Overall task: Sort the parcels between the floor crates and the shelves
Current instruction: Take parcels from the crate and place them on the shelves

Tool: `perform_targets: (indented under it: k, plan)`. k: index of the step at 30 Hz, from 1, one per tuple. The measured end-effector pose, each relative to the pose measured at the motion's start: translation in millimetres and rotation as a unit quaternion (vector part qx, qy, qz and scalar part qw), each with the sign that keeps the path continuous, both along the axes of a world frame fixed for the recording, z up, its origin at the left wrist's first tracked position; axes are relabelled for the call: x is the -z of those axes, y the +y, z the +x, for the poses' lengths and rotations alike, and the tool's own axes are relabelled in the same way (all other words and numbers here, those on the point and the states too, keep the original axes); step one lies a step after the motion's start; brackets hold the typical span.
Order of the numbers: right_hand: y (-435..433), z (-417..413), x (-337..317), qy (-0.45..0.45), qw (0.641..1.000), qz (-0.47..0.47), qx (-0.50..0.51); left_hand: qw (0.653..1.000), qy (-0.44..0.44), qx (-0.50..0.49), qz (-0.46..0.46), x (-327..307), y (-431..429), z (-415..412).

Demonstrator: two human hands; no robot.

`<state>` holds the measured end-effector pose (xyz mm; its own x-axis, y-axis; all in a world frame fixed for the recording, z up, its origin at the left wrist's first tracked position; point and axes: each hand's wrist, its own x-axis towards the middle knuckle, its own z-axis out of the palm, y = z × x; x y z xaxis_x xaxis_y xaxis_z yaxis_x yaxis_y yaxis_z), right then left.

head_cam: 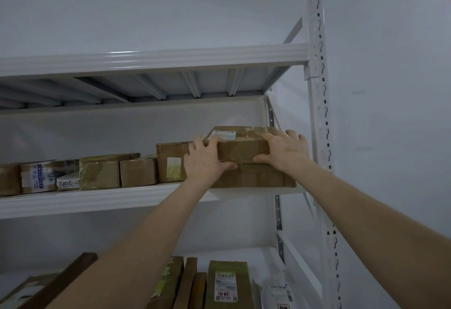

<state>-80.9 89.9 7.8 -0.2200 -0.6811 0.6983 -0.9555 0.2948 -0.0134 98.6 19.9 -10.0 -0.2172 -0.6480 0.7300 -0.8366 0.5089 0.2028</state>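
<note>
You have the top parcel (240, 149) lying on a lower parcel (256, 177) at the right end of the middle shelf (97, 201), just beside the upright post (319, 113). Your left hand (205, 160) grips its left end and your right hand (285, 150) its right end. A row of parcels (100, 172) runs along the shelf to the left. The upper shelf (146, 59) lies above; below, upright parcels (228, 284) stand side by side.

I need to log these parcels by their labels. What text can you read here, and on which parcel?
"2002": on the small white packet, middle shelf; digits look upside down.
White label on the stacked top parcel: blurred, unreadable.
Label on the taped box at left: blurred.
Label on the green parcel below: too small.
</note>
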Motion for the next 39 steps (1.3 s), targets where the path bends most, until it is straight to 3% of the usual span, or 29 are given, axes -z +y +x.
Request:
perform_targets:
  k: [4,25,31,39]
  plan:
    - [-8,15,14,0.085,0.995,-0.043,-0.019,0.982,-0.123,-0.024,-0.144,11,-2,-15]
    - [-54,-35,25,0.023,1.0,-0.002,-0.008,0.976,-0.203,0.012,-0.08,3,-39,-64]
    - [-55,-28,24,0.033,0.999,-0.024,-0.011,0.984,-0.164,0.02,-0.067,11,-32,-56]
    - [-66,31,21,0.06,0.989,-0.081,-0.105,0.984,-0.136,-0.025,-0.108,9,-32,-2]
